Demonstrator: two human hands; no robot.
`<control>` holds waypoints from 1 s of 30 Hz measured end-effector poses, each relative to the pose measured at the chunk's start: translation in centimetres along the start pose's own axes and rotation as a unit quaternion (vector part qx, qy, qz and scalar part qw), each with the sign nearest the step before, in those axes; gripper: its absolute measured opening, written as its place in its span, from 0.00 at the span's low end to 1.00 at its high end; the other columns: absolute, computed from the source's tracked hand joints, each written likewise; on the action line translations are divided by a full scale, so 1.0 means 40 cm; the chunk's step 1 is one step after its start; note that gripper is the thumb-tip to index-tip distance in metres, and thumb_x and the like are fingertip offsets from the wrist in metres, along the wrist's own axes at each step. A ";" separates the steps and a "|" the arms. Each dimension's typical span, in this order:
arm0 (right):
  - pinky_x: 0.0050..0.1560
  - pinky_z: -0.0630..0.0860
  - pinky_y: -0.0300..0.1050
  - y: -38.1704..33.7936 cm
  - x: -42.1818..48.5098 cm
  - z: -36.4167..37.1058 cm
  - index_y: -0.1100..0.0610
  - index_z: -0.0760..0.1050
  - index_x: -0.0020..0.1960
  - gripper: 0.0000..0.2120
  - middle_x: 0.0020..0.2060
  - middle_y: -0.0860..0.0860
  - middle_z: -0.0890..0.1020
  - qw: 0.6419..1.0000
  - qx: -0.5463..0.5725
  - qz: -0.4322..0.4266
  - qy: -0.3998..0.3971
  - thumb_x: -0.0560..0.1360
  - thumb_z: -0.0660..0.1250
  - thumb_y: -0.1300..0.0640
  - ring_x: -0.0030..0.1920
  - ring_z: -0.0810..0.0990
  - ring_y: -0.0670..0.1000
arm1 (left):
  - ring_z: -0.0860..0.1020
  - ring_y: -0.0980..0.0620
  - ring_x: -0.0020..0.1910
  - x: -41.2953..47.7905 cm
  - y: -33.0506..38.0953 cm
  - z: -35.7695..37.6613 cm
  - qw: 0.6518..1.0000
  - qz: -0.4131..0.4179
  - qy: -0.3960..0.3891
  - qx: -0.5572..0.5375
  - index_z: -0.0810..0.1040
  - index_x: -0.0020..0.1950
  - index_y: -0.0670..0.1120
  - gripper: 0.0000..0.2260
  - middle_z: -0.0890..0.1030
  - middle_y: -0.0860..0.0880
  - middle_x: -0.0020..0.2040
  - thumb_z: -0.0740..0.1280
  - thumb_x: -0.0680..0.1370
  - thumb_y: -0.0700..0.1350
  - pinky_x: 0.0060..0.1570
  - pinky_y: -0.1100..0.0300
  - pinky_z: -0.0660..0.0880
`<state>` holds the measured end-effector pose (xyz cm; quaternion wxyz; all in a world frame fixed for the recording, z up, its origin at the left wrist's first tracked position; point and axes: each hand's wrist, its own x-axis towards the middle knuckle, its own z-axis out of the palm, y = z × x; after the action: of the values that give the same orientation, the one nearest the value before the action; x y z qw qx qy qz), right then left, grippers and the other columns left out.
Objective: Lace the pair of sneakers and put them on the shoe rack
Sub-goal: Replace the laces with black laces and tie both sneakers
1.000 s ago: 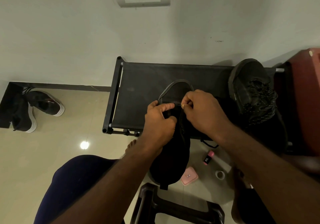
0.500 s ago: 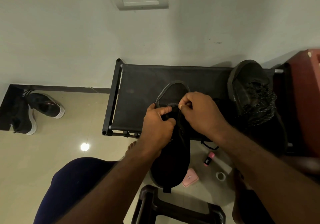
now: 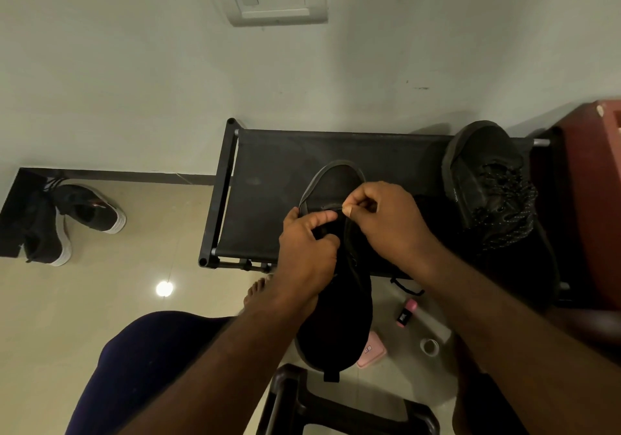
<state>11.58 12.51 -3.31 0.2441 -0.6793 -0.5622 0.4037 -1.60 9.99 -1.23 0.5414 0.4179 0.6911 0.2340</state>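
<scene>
A black sneaker [image 3: 339,320] is held between my hands, its toe pointing toward the black shoe rack [image 3: 268,179]. My left hand [image 3: 307,249] grips the sneaker's upper near the eyelets. My right hand [image 3: 386,222] pinches the tip of a black lace above the toe end. The second black sneaker [image 3: 487,182], laced with speckled laces, lies on the right end of the rack's top shelf. A loose black lace end [image 3: 406,288] hangs below my right wrist.
Another pair of black shoes with white soles [image 3: 67,219] lies on the tiled floor at left. A pink tube [image 3: 405,313], a pink case [image 3: 371,350] and a small tape roll [image 3: 429,346] lie on the floor. A dark stool [image 3: 336,407] stands below; a red box [image 3: 591,199] at right.
Both hands have stayed on the sneaker. My right hand has shifted slightly up and right, drawing the lace tip away from the eyelets.
</scene>
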 end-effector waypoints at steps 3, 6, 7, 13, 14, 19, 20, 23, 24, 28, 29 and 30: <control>0.41 0.73 0.37 -0.001 0.002 0.002 0.55 0.82 0.44 0.04 0.38 0.49 0.82 0.992 0.113 0.056 0.000 0.76 0.71 0.61 0.38 0.78 0.43 | 0.61 0.51 0.75 0.000 0.002 0.000 1.000 0.001 -0.009 -0.002 0.80 0.61 0.49 0.17 0.53 0.51 0.80 0.65 0.78 0.33 0.53 0.69 0.71; 0.40 0.72 0.38 -0.005 -0.002 0.006 0.52 0.81 0.42 0.06 0.38 0.46 0.80 0.998 0.053 0.042 0.001 0.76 0.71 0.60 0.38 0.78 0.42 | 0.61 0.49 0.76 0.010 -0.009 0.001 1.000 0.002 -0.002 0.007 0.80 0.63 0.49 0.18 0.52 0.52 0.80 0.64 0.77 0.32 0.63 0.60 0.73; 0.41 0.72 0.39 -0.009 -0.004 0.005 0.50 0.81 0.42 0.06 0.39 0.44 0.79 1.000 -0.012 0.025 0.000 0.77 0.71 0.59 0.40 0.78 0.43 | 0.61 0.48 0.76 0.013 -0.014 0.003 1.000 0.001 -0.003 0.010 0.81 0.62 0.49 0.19 0.51 0.52 0.80 0.64 0.77 0.32 0.67 0.54 0.72; 0.56 0.76 0.55 -0.061 -0.016 -0.012 0.50 0.79 0.48 0.02 0.52 0.50 0.79 0.964 -0.264 0.002 -0.020 0.76 0.70 0.56 0.54 0.77 0.53 | 0.58 0.48 0.78 0.014 -0.022 0.007 0.998 0.016 -0.029 0.050 0.81 0.60 0.53 0.20 0.50 0.55 0.80 0.64 0.77 0.32 0.71 0.45 0.69; 0.56 0.76 0.55 -0.062 -0.014 -0.010 0.51 0.79 0.49 0.02 0.52 0.50 0.78 0.962 -0.270 0.008 -0.024 0.76 0.70 0.56 0.55 0.77 0.53 | 0.57 0.48 0.78 0.014 -0.022 0.006 0.998 0.021 -0.032 0.055 0.81 0.60 0.53 0.20 0.50 0.55 0.80 0.64 0.76 0.32 0.71 0.45 0.68; 0.41 0.72 0.37 -0.027 0.009 -0.012 0.51 0.78 0.40 0.08 0.37 0.44 0.75 0.994 -0.098 0.033 -0.029 0.76 0.71 0.61 0.39 0.75 0.43 | 0.65 0.54 0.73 0.009 -0.011 -0.001 0.999 0.023 0.001 0.032 0.82 0.59 0.49 0.16 0.57 0.51 0.79 0.66 0.76 0.33 0.68 0.52 0.72; 0.38 0.69 0.34 -0.021 0.011 -0.011 0.52 0.78 0.41 0.07 0.36 0.44 0.76 0.997 -0.068 0.035 -0.033 0.76 0.71 0.61 0.37 0.74 0.42 | 0.66 0.54 0.72 0.009 -0.013 -0.001 0.999 0.025 0.004 0.040 0.82 0.60 0.48 0.15 0.57 0.51 0.79 0.67 0.76 0.34 0.68 0.54 0.72; 0.37 0.66 0.32 -0.002 0.015 -0.009 0.52 0.79 0.40 0.08 0.36 0.44 0.77 0.999 -0.016 0.024 -0.038 0.76 0.72 0.61 0.35 0.74 0.41 | 0.63 0.47 0.75 0.018 -0.026 0.007 0.996 0.032 0.004 0.081 0.80 0.64 0.47 0.17 0.56 0.49 0.79 0.67 0.77 0.35 0.71 0.49 0.68; 0.38 0.67 0.32 0.002 0.016 -0.008 0.51 0.79 0.40 0.08 0.36 0.44 0.78 0.999 -0.010 0.018 -0.041 0.76 0.72 0.61 0.35 0.75 0.40 | 0.61 0.46 0.77 0.021 -0.031 0.011 0.995 0.030 0.002 0.096 0.79 0.66 0.48 0.19 0.55 0.48 0.80 0.66 0.77 0.35 0.73 0.47 0.66; 0.36 0.69 0.26 0.000 0.014 -0.004 0.50 0.80 0.40 0.08 0.37 0.42 0.79 0.999 -0.019 -0.006 -0.033 0.75 0.73 0.60 0.38 0.76 0.34 | 0.56 0.43 0.78 0.021 -0.039 0.020 0.992 0.029 0.007 0.124 0.76 0.70 0.50 0.22 0.52 0.47 0.81 0.64 0.77 0.35 0.75 0.44 0.61; 0.36 0.68 0.27 -0.004 0.010 -0.002 0.50 0.80 0.40 0.07 0.38 0.42 0.78 0.999 -0.041 -0.013 -0.021 0.75 0.73 0.59 0.38 0.76 0.37 | 0.55 0.43 0.78 0.019 -0.039 0.020 0.991 0.036 0.011 0.125 0.76 0.69 0.50 0.22 0.52 0.47 0.81 0.64 0.77 0.35 0.75 0.45 0.60; 0.37 0.68 0.29 -0.010 0.007 0.001 0.50 0.81 0.41 0.06 0.38 0.41 0.77 0.997 -0.075 -0.024 -0.010 0.75 0.73 0.59 0.39 0.76 0.39 | 0.55 0.43 0.78 0.018 -0.040 0.021 0.991 0.042 0.014 0.128 0.77 0.69 0.50 0.22 0.52 0.46 0.81 0.63 0.77 0.34 0.76 0.45 0.60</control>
<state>11.32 12.89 -3.09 0.1963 -0.6782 -0.6093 0.3609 -1.38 9.61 -3.10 0.4632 0.5094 0.7046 0.1719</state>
